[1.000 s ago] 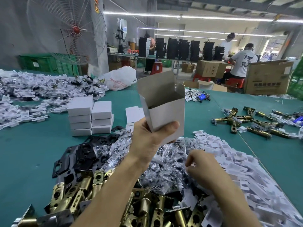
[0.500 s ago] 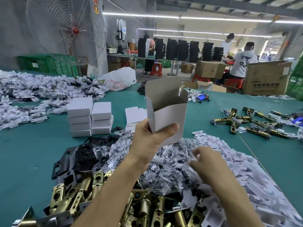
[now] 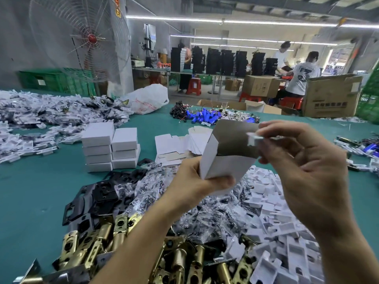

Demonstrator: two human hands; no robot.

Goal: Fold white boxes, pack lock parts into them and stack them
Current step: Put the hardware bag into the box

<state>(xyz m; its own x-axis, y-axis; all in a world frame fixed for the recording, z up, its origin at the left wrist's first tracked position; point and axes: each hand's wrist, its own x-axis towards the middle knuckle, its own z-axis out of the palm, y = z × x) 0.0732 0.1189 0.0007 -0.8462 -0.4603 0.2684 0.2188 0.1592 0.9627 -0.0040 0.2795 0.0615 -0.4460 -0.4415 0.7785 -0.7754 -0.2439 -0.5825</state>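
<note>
1. Nearest, brass latch bolts point(image 3: 98, 240) lie heaped at the near edge of the green table point(image 3: 30, 191). Black strike plates point(image 3: 98, 193) lie just beyond them, with bagged screws point(image 3: 205, 214) in the middle and a drift of white plastic inserts point(image 3: 283, 228) to the right.
2. Above that heap the left hand point(image 3: 196, 181) grips the low end of an open white box point(image 3: 225, 162), thumb curled across its front panel. The box is tilted, mouth upward.
3. The right hand point(image 3: 307, 171) pinches one small white insert point(image 3: 253, 139) at its fingertips, right at the box's mouth. Whether it is past the rim I cannot tell.
4. The box looks like thin card: light and easily crushed, best held low by its folded corners. The insert seems light and rigid, so a fingertip pinch should do.
5. Farther left, closed white boxes point(image 3: 110, 148) stand in two stacks, with flat box blanks point(image 3: 170, 144) just beside them.
</note>
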